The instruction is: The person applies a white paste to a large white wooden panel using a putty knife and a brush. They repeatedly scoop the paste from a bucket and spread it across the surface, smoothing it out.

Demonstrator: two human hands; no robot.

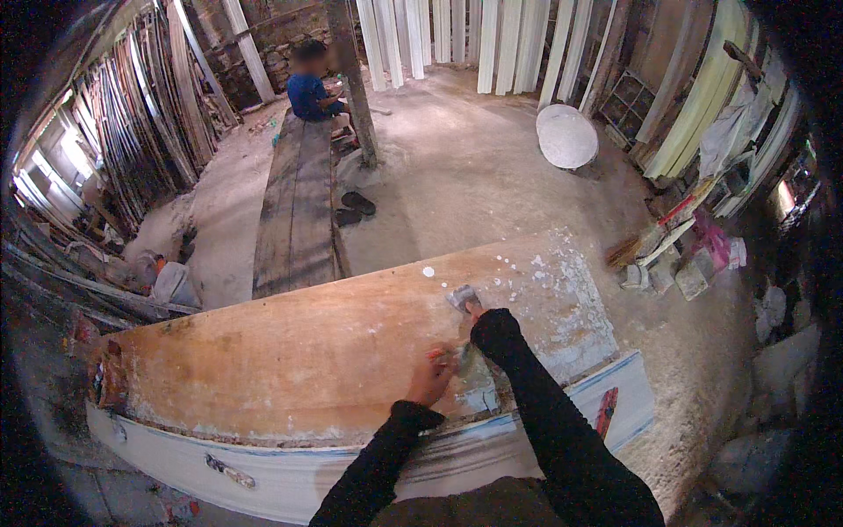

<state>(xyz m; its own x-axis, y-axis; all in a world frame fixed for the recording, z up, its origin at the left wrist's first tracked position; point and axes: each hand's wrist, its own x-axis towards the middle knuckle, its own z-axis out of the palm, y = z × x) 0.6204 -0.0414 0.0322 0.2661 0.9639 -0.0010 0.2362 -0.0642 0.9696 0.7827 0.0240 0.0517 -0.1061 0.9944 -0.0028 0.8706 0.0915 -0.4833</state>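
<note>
My right hand [475,311], mostly behind its black sleeve, is closed on a putty knife whose broad grey-white blade [460,297] is over the wooden board [290,342]. Nearer to me and to its left, my left hand [430,379] is closed around something with a red part [436,354]; motion blurs it, and its kind does not show. White patches and drops cover the board's right end, and a pale smear lies by its near edge, between my forearms.
Along the near side runs a white, blue-edged strip [290,474] bearing a red tool [607,410] and a pale-smeared object [230,472]. Beyond, a person in blue [309,97] sits on a plank bench [294,202] near a post [353,88]. Sandals [356,207] and a round white disc [567,137] are on the floor.
</note>
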